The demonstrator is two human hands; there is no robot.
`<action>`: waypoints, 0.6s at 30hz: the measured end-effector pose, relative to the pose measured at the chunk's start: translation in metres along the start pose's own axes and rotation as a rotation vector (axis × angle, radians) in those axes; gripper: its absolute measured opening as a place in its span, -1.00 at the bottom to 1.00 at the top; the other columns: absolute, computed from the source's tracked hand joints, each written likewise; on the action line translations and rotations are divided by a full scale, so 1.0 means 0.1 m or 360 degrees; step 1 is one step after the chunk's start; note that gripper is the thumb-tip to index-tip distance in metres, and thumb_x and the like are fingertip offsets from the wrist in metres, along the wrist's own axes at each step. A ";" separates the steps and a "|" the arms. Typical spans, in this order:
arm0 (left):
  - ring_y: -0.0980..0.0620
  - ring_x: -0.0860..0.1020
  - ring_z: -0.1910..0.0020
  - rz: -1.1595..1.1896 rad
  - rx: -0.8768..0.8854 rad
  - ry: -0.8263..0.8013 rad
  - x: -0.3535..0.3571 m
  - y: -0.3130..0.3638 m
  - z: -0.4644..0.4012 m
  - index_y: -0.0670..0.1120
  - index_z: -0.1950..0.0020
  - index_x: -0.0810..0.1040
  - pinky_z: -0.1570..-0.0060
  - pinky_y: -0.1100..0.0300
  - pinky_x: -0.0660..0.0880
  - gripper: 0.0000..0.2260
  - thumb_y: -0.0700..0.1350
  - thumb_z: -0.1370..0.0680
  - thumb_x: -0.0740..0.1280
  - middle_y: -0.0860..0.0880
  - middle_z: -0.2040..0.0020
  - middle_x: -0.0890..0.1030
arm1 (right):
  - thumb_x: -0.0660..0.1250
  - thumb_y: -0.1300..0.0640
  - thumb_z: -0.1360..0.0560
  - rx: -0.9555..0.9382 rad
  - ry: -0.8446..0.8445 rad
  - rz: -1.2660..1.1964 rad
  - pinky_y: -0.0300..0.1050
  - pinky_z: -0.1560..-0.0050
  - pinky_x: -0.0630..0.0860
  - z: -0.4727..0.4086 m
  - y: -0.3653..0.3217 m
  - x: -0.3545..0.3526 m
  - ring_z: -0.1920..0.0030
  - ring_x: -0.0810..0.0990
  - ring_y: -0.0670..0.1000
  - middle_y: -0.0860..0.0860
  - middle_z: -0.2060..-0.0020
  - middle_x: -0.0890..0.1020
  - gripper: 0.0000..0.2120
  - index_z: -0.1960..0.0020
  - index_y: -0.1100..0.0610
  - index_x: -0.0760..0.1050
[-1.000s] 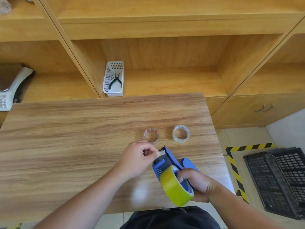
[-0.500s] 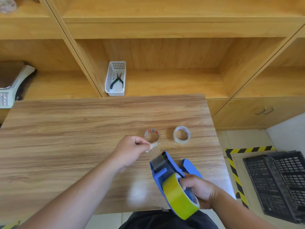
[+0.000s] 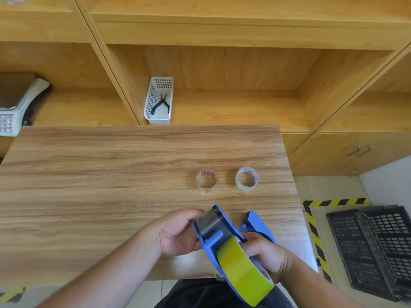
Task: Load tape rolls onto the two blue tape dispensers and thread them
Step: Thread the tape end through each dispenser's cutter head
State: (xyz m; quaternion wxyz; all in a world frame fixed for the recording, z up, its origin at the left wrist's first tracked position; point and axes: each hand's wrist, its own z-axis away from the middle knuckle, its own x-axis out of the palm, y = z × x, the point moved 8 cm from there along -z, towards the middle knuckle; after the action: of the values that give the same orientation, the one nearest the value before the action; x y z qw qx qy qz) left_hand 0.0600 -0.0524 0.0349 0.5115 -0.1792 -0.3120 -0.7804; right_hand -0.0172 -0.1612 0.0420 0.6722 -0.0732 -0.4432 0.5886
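Observation:
A blue tape dispenser (image 3: 212, 240) with a yellow-green tape roll (image 3: 243, 270) mounted on it hangs over the near edge of the wooden table (image 3: 89, 185). My right hand (image 3: 264, 254) grips its handle from the right. My left hand (image 3: 178, 232) holds the dispenser's front end, with its fingers at the metal blade plate (image 3: 210, 221). A second blue tape dispenser (image 3: 255, 222) lies on the table just behind my right hand, mostly hidden. Two clear tape rolls lie flat farther back, one with a red-printed core (image 3: 206, 181) and one plain (image 3: 246, 178).
A white perforated basket (image 3: 159, 101) with green-handled pliers stands on the shelf behind the table. A weighing scale (image 3: 15, 103) sits on the left shelf. Black plastic crates (image 3: 373, 250) lie on the floor at the right, beside yellow-black hazard tape (image 3: 315, 232).
My left hand, which had pulled a tape strip up and away from the dispenser, has come back down against the dispenser's front end. The dispenser has tilted slightly.

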 end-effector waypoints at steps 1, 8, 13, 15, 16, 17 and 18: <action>-0.14 0.57 -0.21 0.0014 0.0012 -0.0061 0.01 -0.03 0.00 -0.18 -0.10 0.70 -0.38 0.02 0.43 -0.61 -0.08 -0.31 0.56 -0.19 -0.18 0.63 | 0.20 0.41 -0.28 -0.0009 0.0003 -0.0020 -0.07 0.08 0.56 -0.01 -0.01 0.00 0.16 0.67 0.09 0.12 0.20 0.68 -0.57 -0.11 0.53 0.51; -0.17 0.39 -0.44 0.0115 0.0226 -0.0186 0.03 -0.06 -0.09 -0.18 -0.32 0.62 -0.62 -0.07 0.06 -0.45 0.01 -0.40 0.58 -0.23 -0.49 0.48 | 0.25 0.33 -0.32 0.0055 -0.0013 -0.0309 -0.16 0.26 0.58 -0.06 0.00 0.09 0.29 0.67 0.04 0.11 0.25 0.66 -0.64 -0.11 0.36 0.50; -0.18 0.48 -0.38 0.0217 0.0383 -0.0019 -0.14 -0.09 -0.16 -0.14 -0.30 0.64 -0.50 -0.03 0.26 -0.33 0.08 -0.26 0.65 -0.21 -0.40 0.55 | 0.29 0.33 -0.31 -0.0004 0.0075 -0.0341 -0.12 0.25 0.56 -0.12 0.04 0.08 0.28 0.65 0.09 0.16 0.23 0.64 -0.67 -0.05 0.37 0.54; -0.25 0.44 -0.48 0.0381 0.0362 0.0003 -0.22 -0.15 -0.18 -0.19 -0.32 0.64 -0.57 -0.05 0.22 -0.45 0.07 -0.41 0.53 -0.25 -0.46 0.51 | 0.27 0.38 -0.26 -0.0034 0.0182 -0.0281 -0.10 0.20 0.60 -0.14 0.05 0.04 0.22 0.69 0.14 0.21 0.21 0.68 -0.62 -0.06 0.42 0.57; -0.27 0.37 -0.53 0.0446 0.0333 0.0044 -0.28 -0.19 -0.19 -0.20 -0.34 0.63 -0.62 -0.09 0.13 -0.52 0.06 -0.51 0.43 -0.28 -0.51 0.46 | 0.26 0.39 -0.25 -0.0042 0.0222 -0.0245 -0.06 0.12 0.62 -0.15 0.06 0.05 0.14 0.69 0.18 0.25 0.15 0.69 -0.60 -0.07 0.43 0.58; -0.28 0.35 -0.53 0.0496 0.0305 0.0104 -0.35 -0.24 -0.22 -0.20 -0.37 0.61 -0.63 -0.10 0.07 -0.55 0.06 -0.59 0.34 -0.28 -0.52 0.43 | 0.28 0.39 -0.25 -0.0034 0.0260 -0.0214 0.00 0.02 0.62 -0.18 0.08 0.05 0.05 0.68 0.23 0.30 0.07 0.68 -0.57 -0.11 0.44 0.58; -0.27 0.37 -0.50 0.0558 0.0294 0.0199 -0.44 -0.29 -0.26 -0.19 -0.38 0.60 -0.61 -0.09 0.08 -0.53 0.10 -0.63 0.29 -0.28 -0.52 0.44 | 0.30 0.39 -0.26 -0.0019 0.0303 -0.0192 0.06 -0.06 0.59 -0.21 0.12 0.05 -0.02 0.66 0.27 0.33 0.00 0.67 -0.55 -0.13 0.43 0.58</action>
State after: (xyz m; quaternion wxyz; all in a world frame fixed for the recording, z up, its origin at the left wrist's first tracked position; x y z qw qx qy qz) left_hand 0.0525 -0.0312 -0.0196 0.6721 -0.1341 -0.3139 -0.6571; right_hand -0.0120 -0.1448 0.0244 0.7451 -0.1060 -0.3842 0.5348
